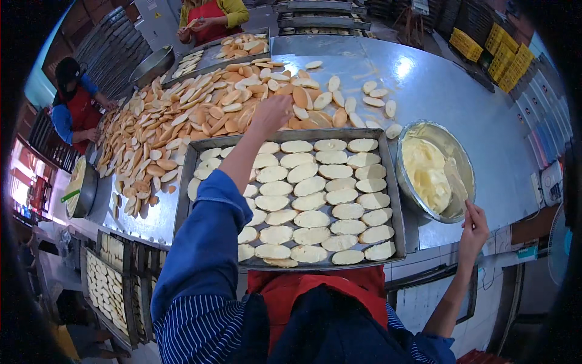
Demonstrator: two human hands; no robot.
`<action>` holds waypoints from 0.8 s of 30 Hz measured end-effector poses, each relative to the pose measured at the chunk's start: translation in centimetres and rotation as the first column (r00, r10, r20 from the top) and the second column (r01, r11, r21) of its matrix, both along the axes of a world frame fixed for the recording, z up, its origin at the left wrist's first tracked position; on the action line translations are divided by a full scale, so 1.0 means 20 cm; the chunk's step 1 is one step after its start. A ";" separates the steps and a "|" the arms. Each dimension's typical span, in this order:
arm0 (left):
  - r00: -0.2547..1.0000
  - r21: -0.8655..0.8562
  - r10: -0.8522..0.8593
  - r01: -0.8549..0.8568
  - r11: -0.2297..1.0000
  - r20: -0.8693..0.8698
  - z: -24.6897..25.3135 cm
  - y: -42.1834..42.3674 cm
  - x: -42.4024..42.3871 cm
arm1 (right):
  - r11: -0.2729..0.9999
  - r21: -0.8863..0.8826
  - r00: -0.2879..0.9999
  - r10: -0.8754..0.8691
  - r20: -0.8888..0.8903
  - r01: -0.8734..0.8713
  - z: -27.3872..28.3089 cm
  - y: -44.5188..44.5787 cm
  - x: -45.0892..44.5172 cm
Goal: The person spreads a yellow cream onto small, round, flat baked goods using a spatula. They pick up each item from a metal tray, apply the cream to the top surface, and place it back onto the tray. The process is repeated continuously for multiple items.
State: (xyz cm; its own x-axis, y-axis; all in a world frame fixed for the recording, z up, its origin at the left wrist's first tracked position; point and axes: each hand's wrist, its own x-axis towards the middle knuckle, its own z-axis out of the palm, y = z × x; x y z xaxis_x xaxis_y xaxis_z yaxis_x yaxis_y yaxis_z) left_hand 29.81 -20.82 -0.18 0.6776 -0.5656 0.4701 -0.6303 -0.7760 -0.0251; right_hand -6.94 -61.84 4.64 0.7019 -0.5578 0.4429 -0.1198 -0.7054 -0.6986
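Observation:
My left hand (274,113) reaches over the tray to the near edge of a large heap of oval bread slices (200,107). Its fingertips are among the slices, and whether they grip one is hidden. In my right hand (475,223) is the end of a cream-coated spatula (456,182), whose blade rests in a steel bowl (400,182) of pale yellow cream (423,166). Directly before me lies a metal baking tray (394,200) with rows of oval slices (311,218) coated in a pale spread. My left forearm covers part of its left side.
Loose slices (373,101) are scattered beyond the tray on the steel table (454,95). Two co-workers in red aprons stand at the far side (213,22) and left end (84,109). Another bowl (86,189) stands at left, above racked trays (107,291). Yellow crates (509,54) are stacked at far right.

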 end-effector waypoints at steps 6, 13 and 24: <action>0.885 -0.768 -0.076 -0.354 0.535 -0.460 0.10 -0.04 -0.11 | 0.903 -0.414 0.934 -0.044 -0.355 -0.115 -0.01 -0.11 0.20; 0.490 -0.692 -0.764 -0.717 -0.081 -0.419 0.09 0.18 -0.59 | 0.863 -0.280 0.753 0.160 -0.638 -0.420 -0.08 -0.03 0.46; 0.268 -0.317 -0.946 -0.927 -0.201 -0.181 0.15 0.18 -1.28 | 0.881 0.428 0.778 0.410 -0.475 -0.203 0.08 -0.19 0.33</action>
State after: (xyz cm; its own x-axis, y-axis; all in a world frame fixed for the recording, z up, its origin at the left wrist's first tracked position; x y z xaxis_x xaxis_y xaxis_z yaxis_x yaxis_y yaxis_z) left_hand 4.28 -17.14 2.91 0.8292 -0.4085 -0.3816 0.5441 0.7463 0.3834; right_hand -0.28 -65.62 6.26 0.9228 -0.3079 -0.2316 -0.3649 -0.5055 -0.7818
